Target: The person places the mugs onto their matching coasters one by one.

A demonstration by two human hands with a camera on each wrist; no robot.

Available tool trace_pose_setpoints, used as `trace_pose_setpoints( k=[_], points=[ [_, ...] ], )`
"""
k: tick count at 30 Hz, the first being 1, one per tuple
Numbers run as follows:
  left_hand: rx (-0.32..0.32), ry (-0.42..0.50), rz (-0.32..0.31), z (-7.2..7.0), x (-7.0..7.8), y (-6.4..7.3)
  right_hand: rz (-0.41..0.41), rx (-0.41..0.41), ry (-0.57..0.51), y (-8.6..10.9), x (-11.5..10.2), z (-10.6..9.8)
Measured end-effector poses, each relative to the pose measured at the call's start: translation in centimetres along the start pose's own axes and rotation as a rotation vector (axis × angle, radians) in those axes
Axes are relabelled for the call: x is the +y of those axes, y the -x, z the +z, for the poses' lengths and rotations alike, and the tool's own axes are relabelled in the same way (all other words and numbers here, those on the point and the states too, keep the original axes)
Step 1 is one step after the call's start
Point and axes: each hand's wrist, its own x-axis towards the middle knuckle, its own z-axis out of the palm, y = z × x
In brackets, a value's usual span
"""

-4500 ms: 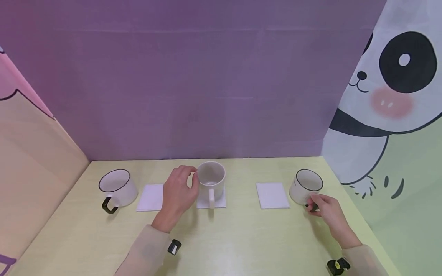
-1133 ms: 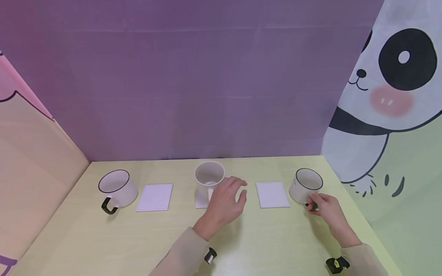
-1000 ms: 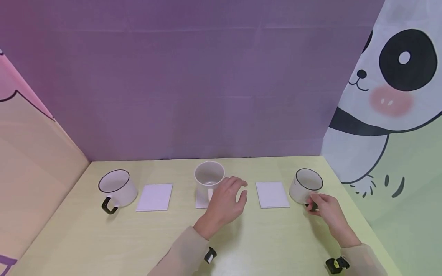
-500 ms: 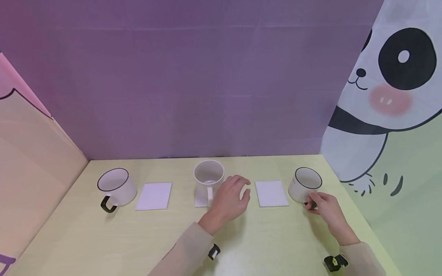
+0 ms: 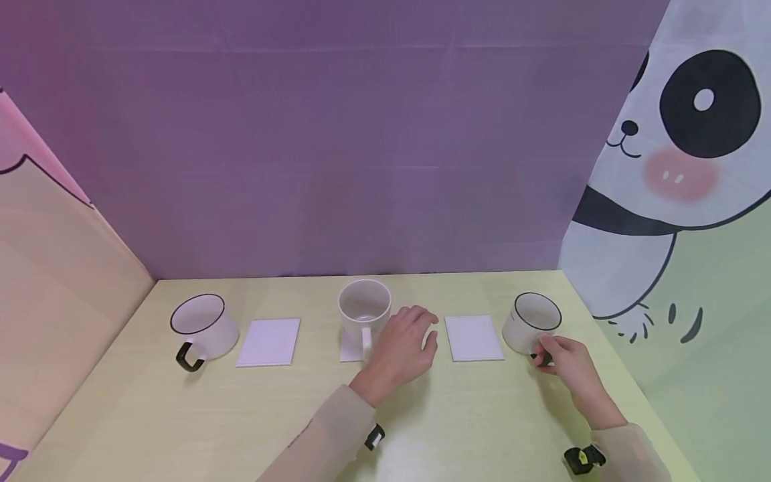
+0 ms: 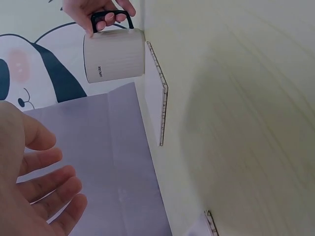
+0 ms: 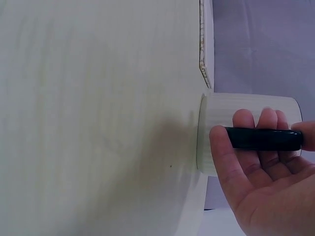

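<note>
My right hand [image 5: 569,378] grips the black handle [image 7: 263,139] of a white mug [image 5: 523,331] with a dark rim, upright on the table at the right. "Concise" is printed on its side in the left wrist view. My left hand [image 5: 402,345] hovers with loosely bent fingers over the space between the middle mug and the right-hand coaster, holding nothing. That middle mug [image 5: 357,321], all white with its handle facing me, stands on a square coaster [image 5: 349,351]. Part of this coaster is hidden behind the mug and my left hand.
A white square coaster [image 5: 474,338] lies just left of the gripped mug. At the left, another coaster [image 5: 268,343] lies beside a wide white mug [image 5: 217,338] with a black handle. A purple backdrop [image 5: 361,167] rises behind the table's far edge, with printed panels at both sides.
Over the last few seconds my left hand has left the middle mug's left side and crossed to its right. My right hand keeps its grip on the right mug's handle, and that mug stays put.
</note>
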Motion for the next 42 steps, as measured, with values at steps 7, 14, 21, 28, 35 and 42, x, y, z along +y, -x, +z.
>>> trace_pose_setpoints(
  k=[7,14,21,28,35,42],
  points=[
    [-0.028,-0.011,-0.007,0.3,0.2,-0.4,0.006,-0.007,0.005,0.0,0.0,0.0],
    [-0.062,-0.025,-0.015,1.1,0.3,-0.8,0.008,-0.007,0.016,0.0,0.0,0.0],
    [-0.070,-0.028,-0.033,1.6,0.1,-1.0,0.015,-0.001,0.007,-0.1,0.0,0.1],
    [-0.085,-0.020,-0.049,2.2,-0.2,-1.2,0.014,-0.001,0.000,-0.1,0.0,0.0],
    [-0.097,0.000,-0.058,2.6,-0.4,-1.4,0.017,0.002,0.001,-0.1,0.0,0.0],
    [-0.131,-0.002,-0.045,3.3,0.0,-2.0,0.021,0.002,0.010,-0.1,0.0,0.0]
  ],
)
